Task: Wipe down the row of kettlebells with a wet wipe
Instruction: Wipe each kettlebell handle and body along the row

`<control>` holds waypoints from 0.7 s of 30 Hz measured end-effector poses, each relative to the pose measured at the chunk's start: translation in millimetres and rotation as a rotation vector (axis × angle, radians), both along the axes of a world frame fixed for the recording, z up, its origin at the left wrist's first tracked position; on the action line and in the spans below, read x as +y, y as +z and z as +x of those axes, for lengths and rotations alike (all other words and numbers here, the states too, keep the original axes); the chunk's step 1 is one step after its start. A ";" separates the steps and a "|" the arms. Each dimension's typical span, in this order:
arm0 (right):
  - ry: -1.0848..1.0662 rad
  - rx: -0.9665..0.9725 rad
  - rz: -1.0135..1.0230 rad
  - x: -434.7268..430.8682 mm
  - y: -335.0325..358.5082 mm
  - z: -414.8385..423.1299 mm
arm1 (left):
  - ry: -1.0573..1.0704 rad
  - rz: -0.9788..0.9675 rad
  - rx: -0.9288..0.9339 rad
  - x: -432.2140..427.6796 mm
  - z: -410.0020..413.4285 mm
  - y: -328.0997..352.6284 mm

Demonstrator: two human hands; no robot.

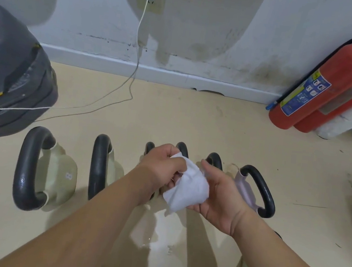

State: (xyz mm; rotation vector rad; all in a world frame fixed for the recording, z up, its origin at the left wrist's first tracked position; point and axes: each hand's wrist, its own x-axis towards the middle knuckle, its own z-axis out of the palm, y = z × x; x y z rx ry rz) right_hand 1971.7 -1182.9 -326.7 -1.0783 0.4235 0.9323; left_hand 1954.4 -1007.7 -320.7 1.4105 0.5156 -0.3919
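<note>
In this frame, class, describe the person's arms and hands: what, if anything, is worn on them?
Both forearms are bare to the frame's edge, with no sleeves showing. The left hand and right hand show no gloves, rings, watch or wristband.

I hold the wet wipe (187,188) bunched between my hands: left hand (162,168) pinching its top, right hand (220,198) cradling it underneath. Just behind the wipe runs the kettlebell row (61,170); far right of it leans a fire extinguisher (329,85).
</note>
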 end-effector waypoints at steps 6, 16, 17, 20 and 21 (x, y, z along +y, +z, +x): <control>-0.073 -0.118 0.007 5.3 0.4 6.4 | -0.001 -0.204 0.097 8.3 0.7 -9.7; -0.114 -0.216 -0.259 17.1 3.8 33.9 | 0.140 0.138 0.001 10.5 18.2 -8.0; -0.102 -0.261 -0.362 18.3 4.1 38.3 | 0.139 0.235 -0.031 10.7 22.7 -7.4; -0.025 -0.419 -0.673 24.4 -1.2 48.8 | 0.112 0.420 -0.094 10.4 37.5 -8.9; 0.016 -0.457 -0.754 26.4 -4.7 51.7 | 0.074 0.461 -0.096 9.9 41.6 -10.6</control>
